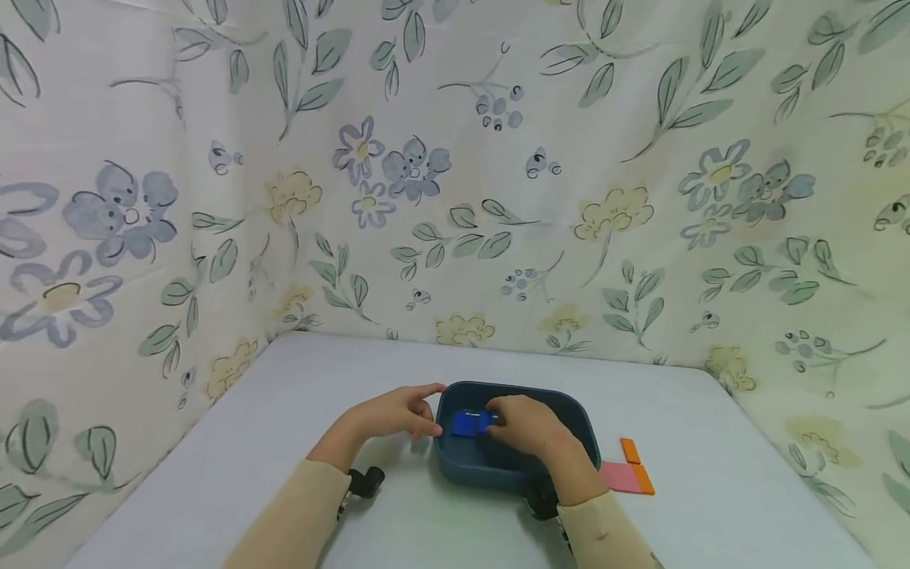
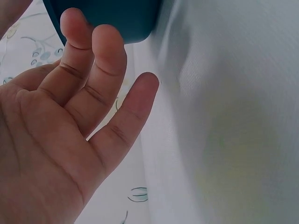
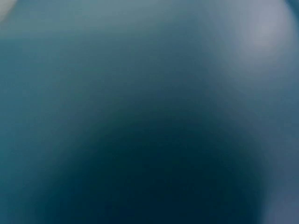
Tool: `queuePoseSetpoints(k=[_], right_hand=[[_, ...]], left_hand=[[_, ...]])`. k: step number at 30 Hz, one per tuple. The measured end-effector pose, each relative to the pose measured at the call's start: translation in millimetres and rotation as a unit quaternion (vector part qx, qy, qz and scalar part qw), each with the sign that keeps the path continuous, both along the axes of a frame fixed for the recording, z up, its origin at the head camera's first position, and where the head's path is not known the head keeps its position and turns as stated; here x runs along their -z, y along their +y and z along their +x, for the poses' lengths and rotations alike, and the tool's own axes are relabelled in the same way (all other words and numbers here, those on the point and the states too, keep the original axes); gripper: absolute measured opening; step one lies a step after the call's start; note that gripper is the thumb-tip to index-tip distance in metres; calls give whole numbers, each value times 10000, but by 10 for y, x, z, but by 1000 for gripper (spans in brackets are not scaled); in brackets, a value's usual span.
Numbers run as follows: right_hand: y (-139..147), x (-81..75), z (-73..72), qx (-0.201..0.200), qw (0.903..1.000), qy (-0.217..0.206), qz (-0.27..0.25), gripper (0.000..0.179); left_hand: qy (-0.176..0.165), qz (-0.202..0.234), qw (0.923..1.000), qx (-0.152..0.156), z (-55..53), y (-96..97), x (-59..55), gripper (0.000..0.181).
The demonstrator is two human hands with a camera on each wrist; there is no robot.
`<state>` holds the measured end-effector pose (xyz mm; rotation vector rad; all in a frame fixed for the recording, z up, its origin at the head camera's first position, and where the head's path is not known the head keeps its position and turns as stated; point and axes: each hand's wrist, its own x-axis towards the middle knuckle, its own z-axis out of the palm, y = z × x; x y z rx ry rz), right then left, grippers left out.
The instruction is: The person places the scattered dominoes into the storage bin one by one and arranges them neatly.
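Note:
A dark teal bin (image 1: 522, 476) stands on the white table in the head view. Inside it lie a flat blue piece (image 1: 464, 424) and, just right of it, a second blue piece (image 1: 483, 422). My right hand (image 1: 529, 424) reaches into the bin and pinches the second piece between thumb and fingers, which partly cover it. At the bin's left side, my left hand (image 1: 394, 412) touches the rim with spread index finger and thumb. In the left wrist view, the other fingers (image 2: 110, 60) of that hand bend loosely beside the bin (image 2: 135, 21) and hold nothing.
Right of the bin lie a pink flat piece (image 1: 618, 476), an orange piece (image 1: 643, 479) against it and a small orange piece (image 1: 629, 450) behind. A floral curtain (image 1: 455, 197) hangs behind the table (image 1: 711, 442). The right wrist view shows only blurred teal bin wall (image 3: 140, 93).

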<state>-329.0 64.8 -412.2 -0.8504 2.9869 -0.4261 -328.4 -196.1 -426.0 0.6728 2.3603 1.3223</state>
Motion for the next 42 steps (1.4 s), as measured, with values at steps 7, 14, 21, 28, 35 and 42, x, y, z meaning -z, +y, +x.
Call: queuePoseSetpoints(k=[7, 14, 21, 28, 35, 42], right_hand=[[-18, 153, -70, -47, 9988, 313, 381, 36], [-50, 195, -120, -141, 9982, 370, 451, 23], [-65, 218, -124, -32, 9972, 544, 518, 26], [-80, 237, -80, 173, 9979, 231, 588, 43], [-22, 248, -50, 267, 9984, 193, 460, 45], [68, 152, -69, 174, 9998, 123, 69, 44]], left_hand=[[-50, -74, 10000, -25, 3, 16, -20, 80], [-26, -94, 9999, -55, -2, 16, -37, 81], [-41, -169, 9998, -99, 4, 39, -66, 80], [-104, -254, 9995, -147, 2, 38, -48, 81], [-153, -321, 9993, -95, -2, 56, -17, 79], [-161, -333, 9991, -206, 15, 53, -41, 77]])
